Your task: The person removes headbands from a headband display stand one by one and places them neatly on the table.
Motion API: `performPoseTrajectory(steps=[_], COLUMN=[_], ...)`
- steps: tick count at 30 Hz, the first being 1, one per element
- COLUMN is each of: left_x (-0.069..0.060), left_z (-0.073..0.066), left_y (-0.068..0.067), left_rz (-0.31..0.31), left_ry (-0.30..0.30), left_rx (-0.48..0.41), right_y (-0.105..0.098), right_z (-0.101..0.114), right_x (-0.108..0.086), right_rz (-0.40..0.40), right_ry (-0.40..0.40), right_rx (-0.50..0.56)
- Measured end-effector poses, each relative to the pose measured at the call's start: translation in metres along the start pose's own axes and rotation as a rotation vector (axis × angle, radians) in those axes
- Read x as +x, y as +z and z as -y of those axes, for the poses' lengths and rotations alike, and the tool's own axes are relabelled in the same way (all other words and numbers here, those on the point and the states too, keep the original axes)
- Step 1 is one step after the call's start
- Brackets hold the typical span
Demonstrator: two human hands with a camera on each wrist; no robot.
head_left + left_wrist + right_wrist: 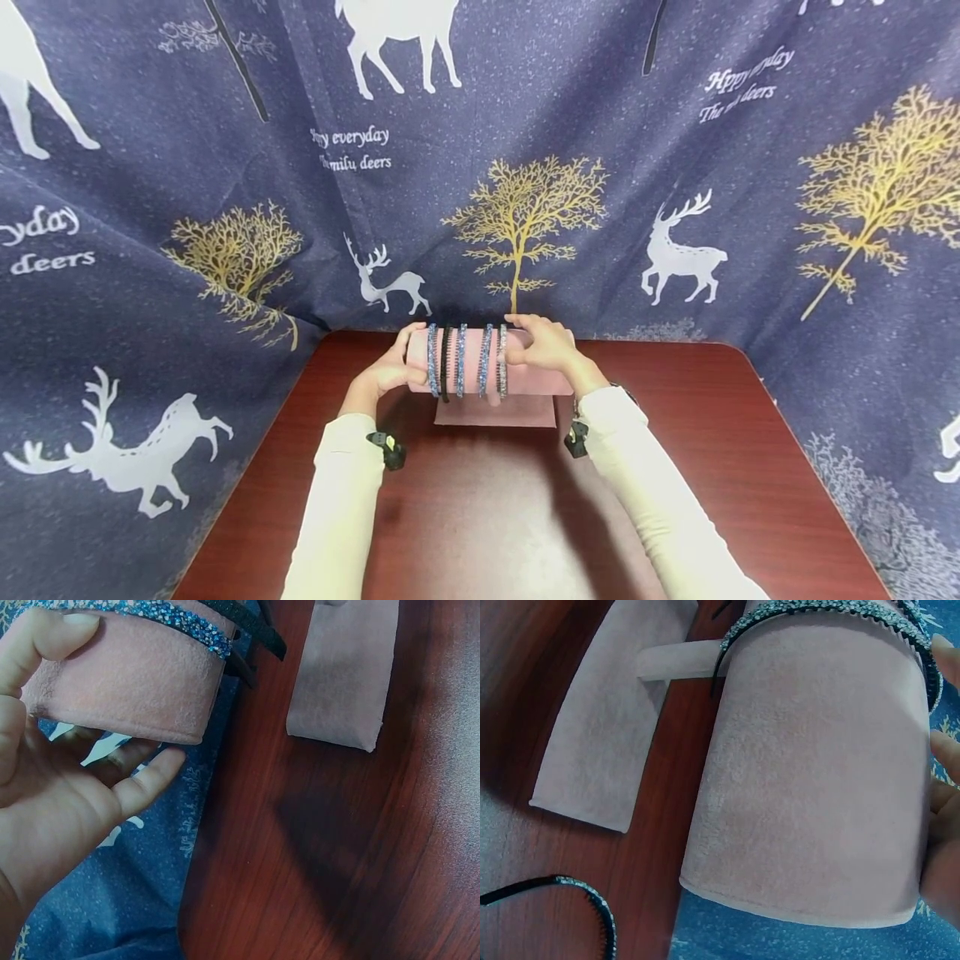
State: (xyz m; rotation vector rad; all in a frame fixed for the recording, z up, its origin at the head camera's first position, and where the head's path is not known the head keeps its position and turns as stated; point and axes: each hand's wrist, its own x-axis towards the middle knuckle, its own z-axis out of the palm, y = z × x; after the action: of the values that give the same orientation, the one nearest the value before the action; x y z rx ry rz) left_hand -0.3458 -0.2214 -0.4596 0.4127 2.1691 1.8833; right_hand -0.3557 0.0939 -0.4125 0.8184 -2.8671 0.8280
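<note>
A pink padded roll [536,379] on a stand with a flat pink base [495,412] carries several headbands side by side: glittery blue ones [461,358], a black one [445,367] and a silver one [503,362]. At its left end my left hand [386,369] holds the roll, thumb in front and fingers behind; the left wrist view shows the thumb on the pink cloth [135,682] beside a blue headband [176,619]. My right hand [551,346] reaches over the roll, thumb and a fingertip at the silver headband [817,606]; the right wrist view shows only some fingers [946,754].
Another glittery headband [592,892] lies on the reddish-brown table [480,517], below the roll's right end in the right wrist view. Behind the table hangs a dark blue cloth [480,125] printed with deer and trees.
</note>
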Motion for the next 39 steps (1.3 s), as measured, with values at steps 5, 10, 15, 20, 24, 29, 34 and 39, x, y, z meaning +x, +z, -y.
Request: performPoseTrajectory(steps=[5,10,15,20,24,29,34,39], left_x=[-0.009,-0.012,-0.013,-0.011,-0.005,-0.001,-0.003,-0.011], left_z=[-0.017,-0.022,-0.023,-0.020,-0.009,-0.001,-0.010,-0.022], left_y=[0.005,0.007,0.007,0.006,0.005,0.003,0.005,0.008], left_rz=[0.023,0.036,0.032,0.024,0.012,0.010,0.027,0.041], left_ry=[-0.014,-0.028,-0.025,-0.011,-0.004,-0.004,-0.007,-0.023], left_rx=[-0.019,-0.046,-0.026,-0.041,-0.021,-0.001,-0.058,-0.065], right_y=[0.002,0.002,0.003,0.006,0.004,-0.002,-0.008,-0.010], right_z=[0.002,0.007,0.009,0.006,0.005,0.004,-0.002,-0.009], right_x=[0.001,0.001,0.001,0.002,0.001,-0.002,-0.006,-0.009], right_rz=[0.051,0.095,0.111,0.115,0.098,0.082,0.083,0.091], right_ry=[-0.001,-0.003,-0.022,-0.027,-0.035,-0.035,-0.053,-0.049], right_rx=[-0.094,-0.196,-0.265,-0.287,-0.276,-0.262,-0.212,-0.208])
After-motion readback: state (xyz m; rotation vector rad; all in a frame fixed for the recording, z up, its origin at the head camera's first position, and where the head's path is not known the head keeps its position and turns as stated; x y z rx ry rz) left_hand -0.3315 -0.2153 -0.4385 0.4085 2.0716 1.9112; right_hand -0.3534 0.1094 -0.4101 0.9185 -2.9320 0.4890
